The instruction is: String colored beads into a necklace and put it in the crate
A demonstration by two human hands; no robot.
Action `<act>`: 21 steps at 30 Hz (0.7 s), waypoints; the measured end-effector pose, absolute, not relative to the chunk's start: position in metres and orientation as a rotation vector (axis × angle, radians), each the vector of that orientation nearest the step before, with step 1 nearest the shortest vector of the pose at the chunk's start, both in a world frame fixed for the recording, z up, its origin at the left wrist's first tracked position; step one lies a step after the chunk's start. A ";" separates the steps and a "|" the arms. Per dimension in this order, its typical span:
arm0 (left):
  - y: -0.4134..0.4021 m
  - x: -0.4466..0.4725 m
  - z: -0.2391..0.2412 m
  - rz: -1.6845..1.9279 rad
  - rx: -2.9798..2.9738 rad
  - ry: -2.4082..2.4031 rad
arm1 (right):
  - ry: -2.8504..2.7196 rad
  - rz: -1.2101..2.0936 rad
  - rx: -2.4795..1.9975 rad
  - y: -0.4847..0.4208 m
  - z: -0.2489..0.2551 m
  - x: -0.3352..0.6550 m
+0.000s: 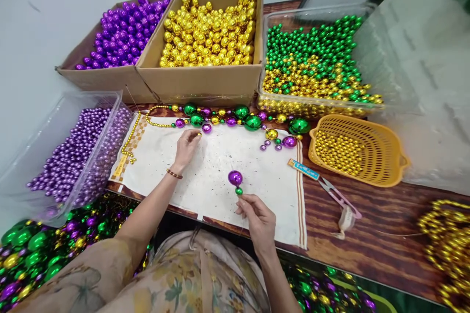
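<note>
My left hand [188, 146] is pinched closed over the upper part of the white cloth [216, 156]; a small gold bead [199, 134] shows at its fingertips. Nearer to me, my right hand [258, 217] is closed, its thumb and fingers meeting just under a small green bead [239, 190]. A large shiny purple bead [235, 177] sits directly above the green one, in line with it. Any thread through them is too fine to see. Along the cloth's far edge lies a bead garland [252, 122] of green, purple and gold, its thin gold strand ending at the left.
Boxes of purple beads [127, 29] and gold beads [209, 29] stand behind, beside a clear bin of green and gold beads [312, 44]. Left is a bin of purple beads [81, 142]. An orange basket [385, 151], thread snips [332, 188] and gold bead strands [446, 239] lie right.
</note>
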State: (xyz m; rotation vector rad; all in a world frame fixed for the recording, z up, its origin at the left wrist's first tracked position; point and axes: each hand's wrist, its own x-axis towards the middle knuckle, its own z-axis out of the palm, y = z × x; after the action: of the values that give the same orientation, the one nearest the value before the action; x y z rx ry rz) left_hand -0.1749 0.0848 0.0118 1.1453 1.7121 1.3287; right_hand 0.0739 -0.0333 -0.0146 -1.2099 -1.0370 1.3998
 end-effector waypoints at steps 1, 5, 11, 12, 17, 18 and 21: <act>0.079 -0.171 0.019 1.371 0.998 1.515 | -1.065 1.415 -1.188 -0.034 -0.011 0.072; 0.050 -0.149 0.051 1.325 0.616 0.990 | -1.149 1.427 -1.088 -0.035 0.006 0.067; 0.035 -0.135 0.071 1.342 0.450 0.844 | -1.162 1.420 -1.010 -0.040 0.025 0.070; 0.035 -0.135 0.071 1.343 0.441 0.842 | -1.169 1.417 -1.004 -0.041 0.027 0.071; 0.035 -0.133 0.069 1.380 0.413 0.824 | -1.207 1.384 -1.021 -0.043 0.029 0.074; 0.035 -0.132 0.068 1.385 0.405 0.828 | -1.211 1.380 -1.027 -0.043 0.029 0.073; 0.035 -0.130 0.068 1.394 0.378 0.848 | -1.221 1.377 -1.042 -0.042 0.029 0.073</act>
State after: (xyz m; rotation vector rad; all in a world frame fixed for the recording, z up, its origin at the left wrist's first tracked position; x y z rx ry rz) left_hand -0.1304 0.0352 0.0682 0.3779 0.8478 1.3941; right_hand 0.0727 -0.0416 0.0294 -1.0422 -1.2206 1.3768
